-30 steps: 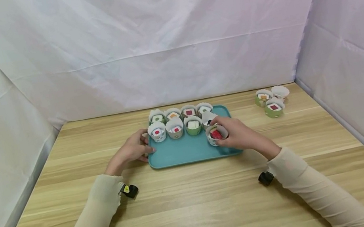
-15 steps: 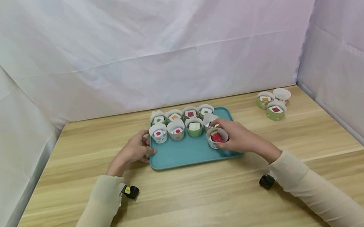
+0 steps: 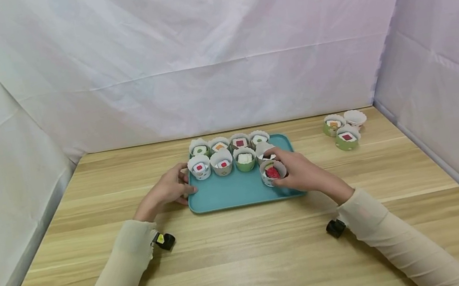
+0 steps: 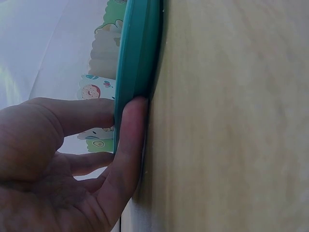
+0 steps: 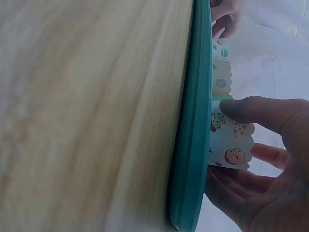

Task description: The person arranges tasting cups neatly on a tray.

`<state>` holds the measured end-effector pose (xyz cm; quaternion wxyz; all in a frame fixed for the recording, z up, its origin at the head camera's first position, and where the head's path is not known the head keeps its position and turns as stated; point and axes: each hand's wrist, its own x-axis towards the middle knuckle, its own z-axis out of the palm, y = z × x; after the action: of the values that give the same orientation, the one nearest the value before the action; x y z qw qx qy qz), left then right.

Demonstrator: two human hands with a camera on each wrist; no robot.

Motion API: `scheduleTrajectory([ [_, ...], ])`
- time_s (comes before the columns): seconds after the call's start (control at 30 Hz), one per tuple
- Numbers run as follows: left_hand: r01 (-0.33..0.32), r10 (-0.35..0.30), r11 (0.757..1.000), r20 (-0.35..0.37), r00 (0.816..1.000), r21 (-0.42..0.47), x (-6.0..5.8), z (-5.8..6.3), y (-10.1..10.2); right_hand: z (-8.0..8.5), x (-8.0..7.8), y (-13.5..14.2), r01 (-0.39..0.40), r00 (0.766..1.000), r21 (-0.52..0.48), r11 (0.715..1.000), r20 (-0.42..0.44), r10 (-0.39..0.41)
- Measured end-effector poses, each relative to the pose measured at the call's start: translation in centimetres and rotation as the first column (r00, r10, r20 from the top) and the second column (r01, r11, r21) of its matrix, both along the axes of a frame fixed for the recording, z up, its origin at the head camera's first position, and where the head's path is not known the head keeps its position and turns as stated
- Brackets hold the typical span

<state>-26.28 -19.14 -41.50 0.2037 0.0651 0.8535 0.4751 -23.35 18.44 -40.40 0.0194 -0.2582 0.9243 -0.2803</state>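
A teal tray (image 3: pixel 229 196) lies on the table with two rows of scalloped paper baking cups along its back. My left hand (image 3: pixel 168 186) is at the tray's left end; in the left wrist view its thumb and fingers (image 4: pixel 133 116) pinch the rim. With thumb and fingers round its sides, my right hand (image 3: pixel 300 169) holds a white paper cup (image 5: pixel 229 140) printed with doughnuts and cookies. Something red (image 3: pixel 272 172) sits inside that cup, which is over the tray's right front part. Behind it, another cup (image 3: pixel 262 149) is partly covered by my right fingers.
Two green paper cups (image 3: pixel 346 139) with small white pieces inside stand at the back right of the wooden table (image 3: pixel 249 261), against a white cup (image 3: pixel 355 118). White cloth (image 3: pixel 220 89) hangs behind and on both sides.
Both hands keep their holds, and the tray and the other cups stay put. The scene shifts very slightly in the head view.
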Motion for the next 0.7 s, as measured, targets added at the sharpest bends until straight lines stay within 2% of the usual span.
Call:
scheduleTrajectory([
  [0.3, -0.001, 0.001, 1.000, 0.004, 1.000, -0.005, -0.02, 0.02, -0.10, 0.15, -0.06, -0.05, 0.003, 0.999, 0.013, 1.000, 0.052, -0.003],
  [0.7, 0.002, -0.002, 1.000, -0.006, 1.000, -0.002, -0.03, -0.11, -0.17, 0.15, -0.06, 0.09, -0.003, 0.997, 0.016, 1.000, 0.077, 0.002],
])
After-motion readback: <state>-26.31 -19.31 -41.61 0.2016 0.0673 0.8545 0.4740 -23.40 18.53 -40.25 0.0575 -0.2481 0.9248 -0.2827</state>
